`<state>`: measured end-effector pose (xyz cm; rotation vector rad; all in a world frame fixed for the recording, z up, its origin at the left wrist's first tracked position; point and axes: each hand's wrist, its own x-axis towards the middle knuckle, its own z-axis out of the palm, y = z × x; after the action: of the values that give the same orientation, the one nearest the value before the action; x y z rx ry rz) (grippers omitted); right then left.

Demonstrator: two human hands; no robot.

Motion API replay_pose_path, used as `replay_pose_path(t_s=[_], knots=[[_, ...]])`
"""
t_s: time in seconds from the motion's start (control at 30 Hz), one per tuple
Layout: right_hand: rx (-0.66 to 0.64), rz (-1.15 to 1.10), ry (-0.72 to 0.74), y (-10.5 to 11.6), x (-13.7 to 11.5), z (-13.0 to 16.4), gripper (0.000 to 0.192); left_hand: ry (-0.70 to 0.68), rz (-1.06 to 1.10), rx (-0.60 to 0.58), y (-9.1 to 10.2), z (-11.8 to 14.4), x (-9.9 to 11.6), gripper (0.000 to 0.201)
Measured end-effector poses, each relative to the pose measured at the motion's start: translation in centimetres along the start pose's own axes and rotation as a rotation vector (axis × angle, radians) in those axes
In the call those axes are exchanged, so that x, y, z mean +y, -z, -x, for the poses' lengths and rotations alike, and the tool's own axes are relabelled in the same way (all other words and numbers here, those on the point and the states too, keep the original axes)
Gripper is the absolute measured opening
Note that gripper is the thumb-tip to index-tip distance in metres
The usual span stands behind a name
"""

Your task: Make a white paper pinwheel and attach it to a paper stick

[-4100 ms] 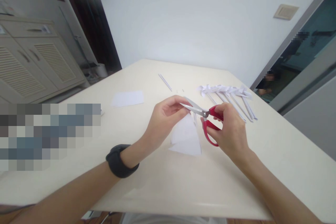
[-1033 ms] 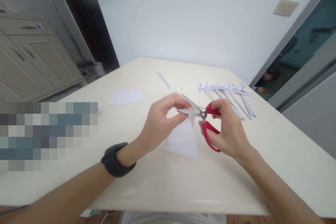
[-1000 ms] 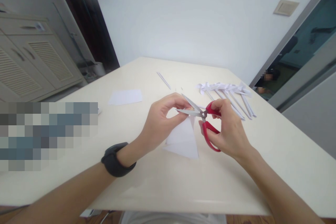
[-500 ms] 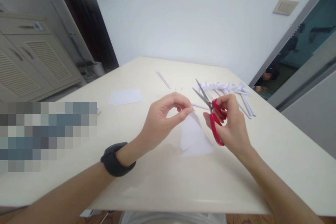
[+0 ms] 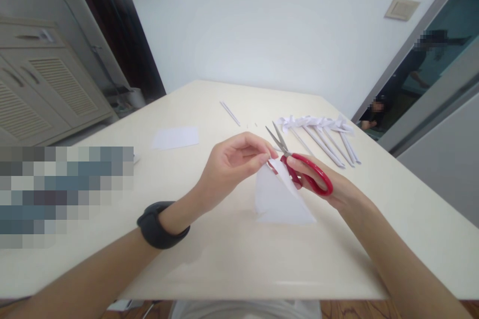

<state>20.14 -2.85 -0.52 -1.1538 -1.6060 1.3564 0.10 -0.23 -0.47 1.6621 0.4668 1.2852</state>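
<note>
My left hand, below which a black watch sits on the wrist, pinches the top corner of a folded white sheet of paper. The paper hangs down in a triangle, its lower edge at the tabletop. In my right hand are scissors with red handles. Their slightly parted blades point up and away, above the paper and clear of it. Some right fingers are behind the paper's edge and the handles, so I cannot tell whether they touch the sheet.
Rolled paper sticks with folded white bows lie at the back right of the table. Two thin paper rolls are near the far middle, a flat white sheet at left. People are beyond the doorway at right.
My right hand has turned the scissors, handles swinging to the right and flatter, and has come closer to my left hand and the paper. The left hand keeps its pinch.
</note>
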Motion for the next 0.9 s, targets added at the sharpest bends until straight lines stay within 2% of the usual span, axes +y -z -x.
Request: replay_pose_path(t_s=[0.07, 0.2, 0.47, 0.57, 0.73, 0.9], knots=[[-0.04, -0.072, -0.017, -0.07, -0.13, -0.02, 0.03, -0.005, 0.02, -0.029, 0.04, 0.01, 0.01, 0.005], [-0.029, -0.194, -0.054, 0.11, -0.11, -0.12, 0.022, -0.015, 0.04, -0.054, 0.1, 0.08, 0.03, 0.006], [0.049, -0.219, -0.078, 0.38, 0.13, -0.12, 0.02, -0.001, 0.085, -0.084, -0.05, 0.27, 0.2, 0.004], [0.064, -0.211, -0.026, 0.32, 0.05, -0.21, 0.019, 0.025, 0.124, -0.08, -0.24, 0.21, 0.31, 0.002], [0.202, -0.155, 0.111, 0.46, -0.07, -0.43, 0.017, 0.122, 0.156, -0.068, -0.32, 0.04, 0.1, 0.019], [0.232, -0.126, 0.193, 0.81, -0.2, -0.45, 0.016, 0.124, 0.163, -0.064, -0.14, -0.09, -0.13, 0.016]])
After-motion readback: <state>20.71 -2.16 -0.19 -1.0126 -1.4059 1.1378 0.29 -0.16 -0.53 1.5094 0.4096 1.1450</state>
